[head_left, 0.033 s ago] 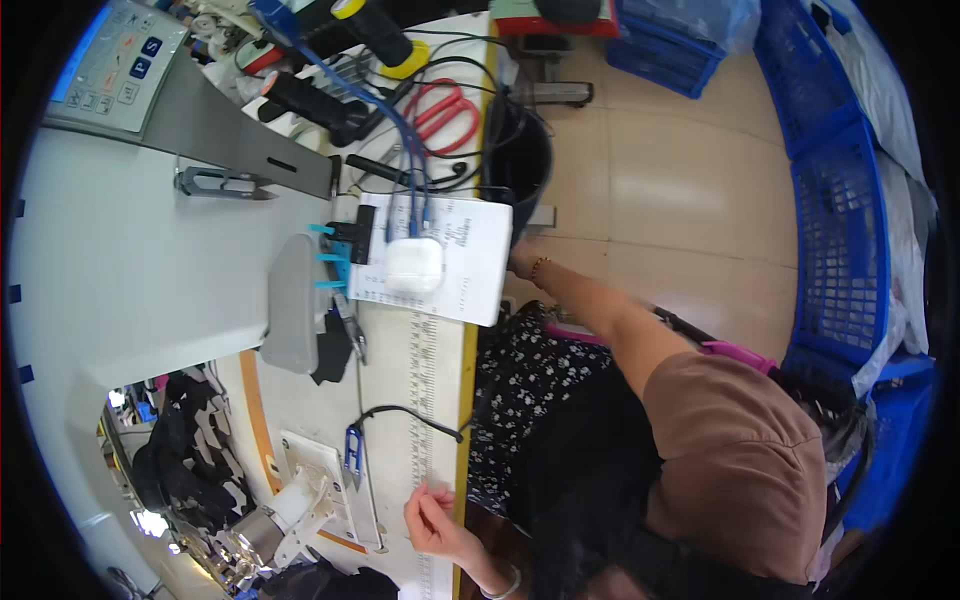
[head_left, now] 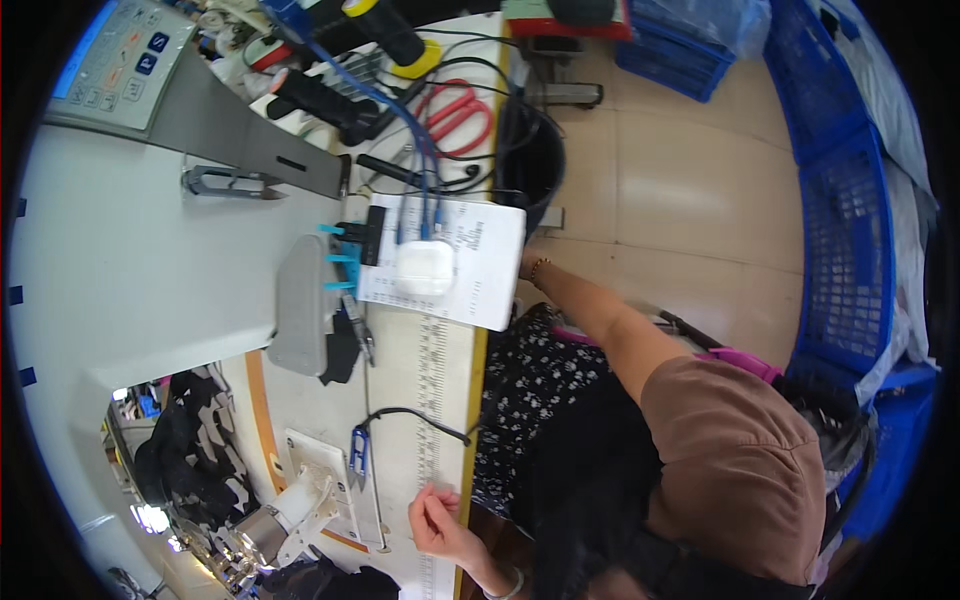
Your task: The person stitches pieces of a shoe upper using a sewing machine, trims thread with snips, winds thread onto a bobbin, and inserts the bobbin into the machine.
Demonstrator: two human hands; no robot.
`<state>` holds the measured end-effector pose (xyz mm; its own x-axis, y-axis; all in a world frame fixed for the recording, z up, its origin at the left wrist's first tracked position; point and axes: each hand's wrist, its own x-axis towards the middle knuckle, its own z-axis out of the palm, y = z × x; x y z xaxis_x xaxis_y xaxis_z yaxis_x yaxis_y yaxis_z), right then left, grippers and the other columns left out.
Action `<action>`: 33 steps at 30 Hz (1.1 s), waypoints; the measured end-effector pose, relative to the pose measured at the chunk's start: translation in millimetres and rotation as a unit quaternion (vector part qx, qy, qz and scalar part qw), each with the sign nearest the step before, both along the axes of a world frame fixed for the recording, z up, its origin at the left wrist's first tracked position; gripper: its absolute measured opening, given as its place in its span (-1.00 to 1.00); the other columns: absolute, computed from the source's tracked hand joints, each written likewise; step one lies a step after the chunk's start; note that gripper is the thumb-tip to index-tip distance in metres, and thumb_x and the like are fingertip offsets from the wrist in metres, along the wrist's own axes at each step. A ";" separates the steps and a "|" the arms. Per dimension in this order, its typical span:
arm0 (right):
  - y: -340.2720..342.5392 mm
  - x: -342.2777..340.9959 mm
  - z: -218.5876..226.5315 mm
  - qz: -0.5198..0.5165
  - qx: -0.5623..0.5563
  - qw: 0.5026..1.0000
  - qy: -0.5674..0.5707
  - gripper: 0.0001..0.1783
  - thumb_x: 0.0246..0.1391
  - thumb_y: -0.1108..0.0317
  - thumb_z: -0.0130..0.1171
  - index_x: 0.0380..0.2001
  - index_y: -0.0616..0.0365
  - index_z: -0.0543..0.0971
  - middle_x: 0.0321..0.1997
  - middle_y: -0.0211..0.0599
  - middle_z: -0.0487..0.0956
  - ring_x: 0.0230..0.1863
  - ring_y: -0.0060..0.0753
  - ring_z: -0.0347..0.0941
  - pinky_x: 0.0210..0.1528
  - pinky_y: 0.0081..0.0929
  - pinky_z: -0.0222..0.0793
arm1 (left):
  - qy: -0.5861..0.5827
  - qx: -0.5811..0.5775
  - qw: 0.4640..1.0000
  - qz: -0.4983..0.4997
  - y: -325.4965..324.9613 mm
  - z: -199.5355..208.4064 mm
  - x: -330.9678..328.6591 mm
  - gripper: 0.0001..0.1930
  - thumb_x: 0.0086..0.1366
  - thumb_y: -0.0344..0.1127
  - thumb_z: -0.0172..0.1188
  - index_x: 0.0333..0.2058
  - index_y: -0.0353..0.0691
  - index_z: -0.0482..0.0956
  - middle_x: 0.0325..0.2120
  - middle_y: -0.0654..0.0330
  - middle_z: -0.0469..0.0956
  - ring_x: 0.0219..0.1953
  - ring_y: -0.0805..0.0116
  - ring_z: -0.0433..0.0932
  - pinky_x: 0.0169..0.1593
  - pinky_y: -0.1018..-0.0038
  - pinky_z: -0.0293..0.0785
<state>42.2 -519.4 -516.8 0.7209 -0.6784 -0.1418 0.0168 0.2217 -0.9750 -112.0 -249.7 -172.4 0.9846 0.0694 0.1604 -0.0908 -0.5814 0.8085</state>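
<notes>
My left hand (head_left: 440,525) is closed, its fingers curled in over the table's printed ruler strip (head_left: 430,390); I see nothing in it. Just beyond it lie blue-handled thread snips (head_left: 358,452) and a black cord (head_left: 415,415). My right arm (head_left: 610,312) reaches away past the table's edge. Only a small part of my right hand (head_left: 528,262) shows, beside a dark bin (head_left: 530,165); its fingers are hidden behind the edge and a printed paper (head_left: 490,270). On that paper sits a white earbud case (head_left: 425,267).
A sewing machine (head_left: 130,250) with a control panel (head_left: 120,65) fills the left. Red-handled scissors (head_left: 465,120), cables and dark thread cones (head_left: 385,30) crowd the table's far end. Blue crates (head_left: 835,220) stand on the floor at the right. Dark fabric (head_left: 190,450) lies at lower left.
The view has shifted slightly, so the table and its things appear a little further right. Both hands stay in nearly the same places.
</notes>
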 end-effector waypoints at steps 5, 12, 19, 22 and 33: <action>-0.6 29.8 -36.4 -0.094 -0.096 0.986 0.102 -0.74 0.08 0.32 -0.09 -0.54 0.22 0.49 -0.62 -0.31 0.40 -0.75 -0.34 0.23 -0.70 -0.39 0.12 | 0.051 -0.041 0.998 0.000 -2.3 0.3 4.7 -0.85 0.24 -0.53 -0.08 -0.33 -0.41 0.49 -0.59 0.22 0.44 -0.61 0.59 0.32 -0.53 0.73 0.23; -40.2 5.3 -106.9 -0.242 -0.234 0.894 0.296 -0.74 0.06 0.34 -0.10 -0.54 0.27 0.50 -0.54 -0.18 0.49 -0.67 -0.19 0.35 -0.62 -0.26 0.23 | 0.059 -0.022 0.998 -0.001 -1.8 3.0 8.2 -0.86 0.23 -0.54 -0.06 -0.33 -0.39 0.50 -0.59 0.22 0.45 -0.63 0.61 0.32 -0.56 0.75 0.20; -95.1 -30.3 -134.6 0.102 -0.268 0.835 0.469 -0.72 0.04 0.38 -0.12 -0.43 0.36 0.53 -0.26 0.10 0.53 -0.36 0.11 0.49 -0.34 -0.09 0.36 | 0.049 0.014 0.998 0.024 6.4 3.9 7.0 -0.85 0.23 -0.56 -0.07 -0.33 -0.40 0.50 -0.59 0.23 0.43 -0.63 0.62 0.28 -0.57 0.74 0.17; -215.5 -102.4 -166.1 0.105 -0.289 0.784 0.539 -0.70 0.04 0.36 -0.13 -0.31 0.36 0.52 -0.18 0.16 0.50 -0.23 0.05 0.49 -0.28 -0.17 0.40 | 0.075 -0.074 0.994 -0.039 -1.3 9.5 6.5 -0.85 0.22 -0.57 -0.07 -0.33 -0.40 0.50 -0.58 0.22 0.43 -0.62 0.61 0.28 -0.57 0.74 0.17; -197.9 -81.2 -41.0 0.187 -0.252 0.873 0.372 -0.50 0.05 0.18 0.02 0.05 0.15 0.34 -0.01 -0.11 0.44 -0.16 -0.25 0.46 -0.21 -0.54 0.45 | 0.069 -0.078 0.993 -0.050 2.6 9.3 8.3 -0.86 0.22 -0.59 -0.07 -0.32 -0.41 0.50 -0.50 0.17 0.44 -0.54 0.52 0.40 -0.46 0.69 0.35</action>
